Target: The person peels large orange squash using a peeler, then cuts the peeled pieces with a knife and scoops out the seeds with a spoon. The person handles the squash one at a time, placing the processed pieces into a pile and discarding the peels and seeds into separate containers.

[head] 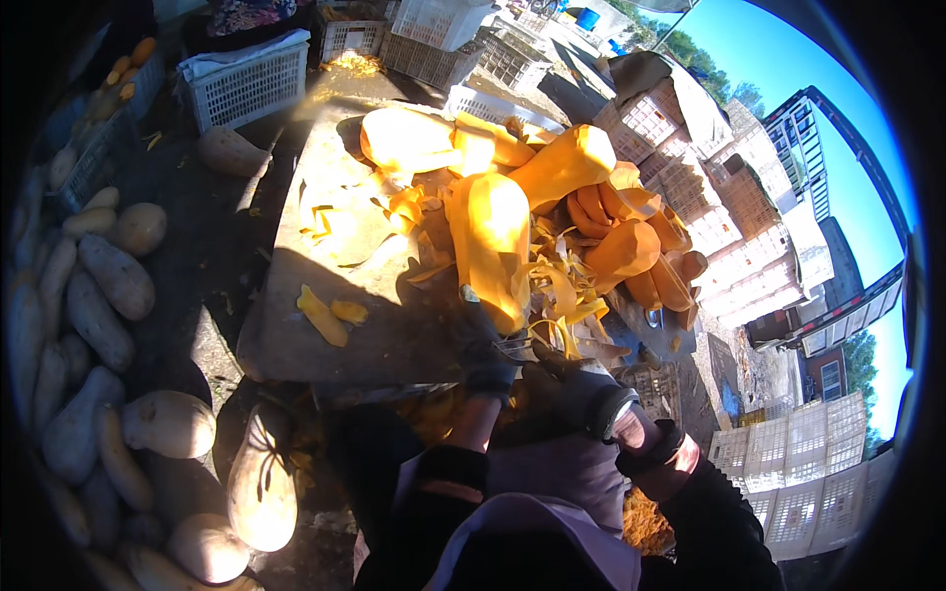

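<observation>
A butternut squash (488,229), peeled to bright orange, lies on the wooden board (355,273) in front of me. My left hand (484,351), in a dark glove, grips its near end, with the thumb against the left side. My right hand (580,388), also gloved, closes around a metal peeler (515,343) whose head is close to that near end; whether the blade touches the flesh cannot be told. Curled peelings (558,284) are heaped right of the squash. Two flat orange pieces (323,316) rest on the shaded part of the board.
More peeled squashes (565,166) and cut pieces (665,281) crowd the board's far and right sides. Unpeeled squashes (103,318) cover the ground at left. White plastic crates (247,85) stand beyond, near a seated person; stacked crates (739,244) rise at right beside a truck.
</observation>
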Motion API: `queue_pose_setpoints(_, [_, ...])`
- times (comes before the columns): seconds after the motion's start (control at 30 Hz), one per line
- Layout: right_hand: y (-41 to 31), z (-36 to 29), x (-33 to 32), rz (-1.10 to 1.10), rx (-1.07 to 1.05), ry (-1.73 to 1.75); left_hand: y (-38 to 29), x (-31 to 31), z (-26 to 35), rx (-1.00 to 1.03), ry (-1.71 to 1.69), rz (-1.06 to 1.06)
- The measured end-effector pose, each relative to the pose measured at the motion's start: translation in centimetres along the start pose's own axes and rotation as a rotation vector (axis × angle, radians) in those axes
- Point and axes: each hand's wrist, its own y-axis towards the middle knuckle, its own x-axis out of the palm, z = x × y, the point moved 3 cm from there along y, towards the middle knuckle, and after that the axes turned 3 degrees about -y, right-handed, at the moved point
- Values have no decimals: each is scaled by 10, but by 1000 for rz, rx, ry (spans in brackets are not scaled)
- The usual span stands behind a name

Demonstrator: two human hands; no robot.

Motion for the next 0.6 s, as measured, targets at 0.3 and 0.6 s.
queue_pose_setpoints(0.3, [132, 26, -1, 281, 36, -4, -11, -4, -7, 124, 147, 29])
queue_pose_setpoints(0.6, [31, 125, 23, -96, 417, 1085, -6, -28, 14, -53, -11, -89])
